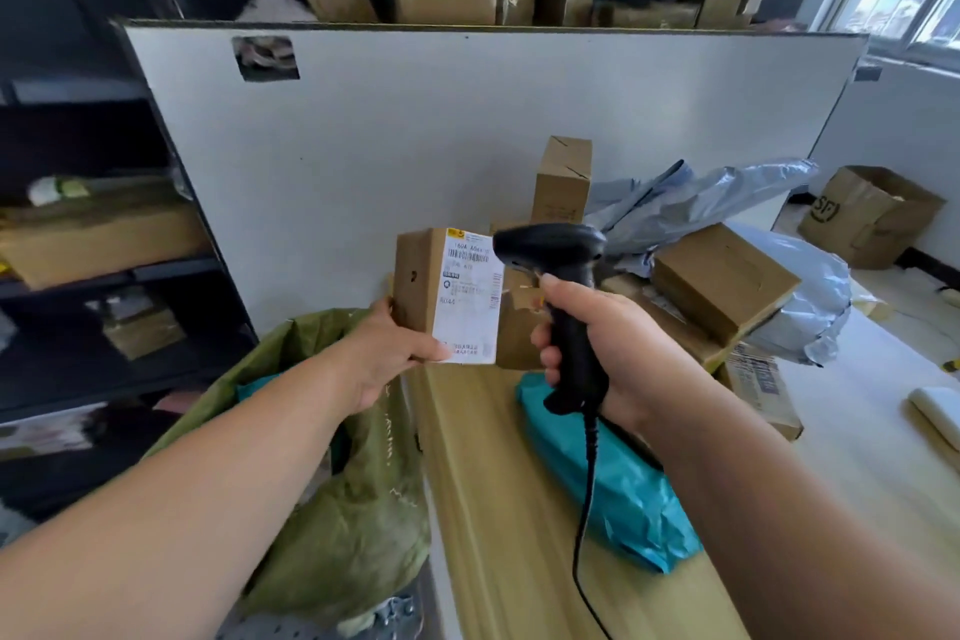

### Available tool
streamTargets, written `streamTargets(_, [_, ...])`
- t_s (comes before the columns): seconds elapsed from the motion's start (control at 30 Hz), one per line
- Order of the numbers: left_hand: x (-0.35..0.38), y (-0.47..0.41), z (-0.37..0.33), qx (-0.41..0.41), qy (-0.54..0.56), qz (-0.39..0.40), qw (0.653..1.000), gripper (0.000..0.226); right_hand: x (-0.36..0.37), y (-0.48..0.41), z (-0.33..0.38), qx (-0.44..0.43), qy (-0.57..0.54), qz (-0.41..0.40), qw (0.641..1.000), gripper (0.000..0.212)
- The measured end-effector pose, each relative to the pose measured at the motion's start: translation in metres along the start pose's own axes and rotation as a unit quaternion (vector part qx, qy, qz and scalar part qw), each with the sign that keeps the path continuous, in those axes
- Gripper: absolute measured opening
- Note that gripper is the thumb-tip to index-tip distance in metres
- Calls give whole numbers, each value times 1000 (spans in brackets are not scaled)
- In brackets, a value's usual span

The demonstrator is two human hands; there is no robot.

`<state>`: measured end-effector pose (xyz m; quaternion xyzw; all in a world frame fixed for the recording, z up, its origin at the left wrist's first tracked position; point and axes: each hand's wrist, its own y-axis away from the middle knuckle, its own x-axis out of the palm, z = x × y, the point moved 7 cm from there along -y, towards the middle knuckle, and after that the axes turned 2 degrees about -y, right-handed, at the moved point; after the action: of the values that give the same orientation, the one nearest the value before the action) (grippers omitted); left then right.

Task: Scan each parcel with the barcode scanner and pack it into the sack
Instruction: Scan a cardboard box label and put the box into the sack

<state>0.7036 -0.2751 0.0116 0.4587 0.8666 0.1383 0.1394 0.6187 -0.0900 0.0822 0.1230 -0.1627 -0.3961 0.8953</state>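
Your right hand (608, 343) is wrapped tight round the barcode scanner (563, 291) grip, its nose just beside the label; your left hand (384, 353) pinches the small cardboard parcel (447, 296) upright by its lower edge, above the green sack (353, 483) mouth. Scan looks in progress, drop not yet done. Teal bag (613, 478) on the table and the box pile (722, 281) beyond probably remain; sack contents mostly hidden.
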Motion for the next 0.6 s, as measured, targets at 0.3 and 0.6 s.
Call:
streamTargets(0.3, [-76, -7, 19, 7, 8, -67, 998, 76, 58, -7, -1, 11, 38, 15, 999, 31])
streamTargets(0.6, [-107, -11, 32, 4, 21, -76, 997, 76, 95, -18, -4, 11, 59, 25, 998, 30])
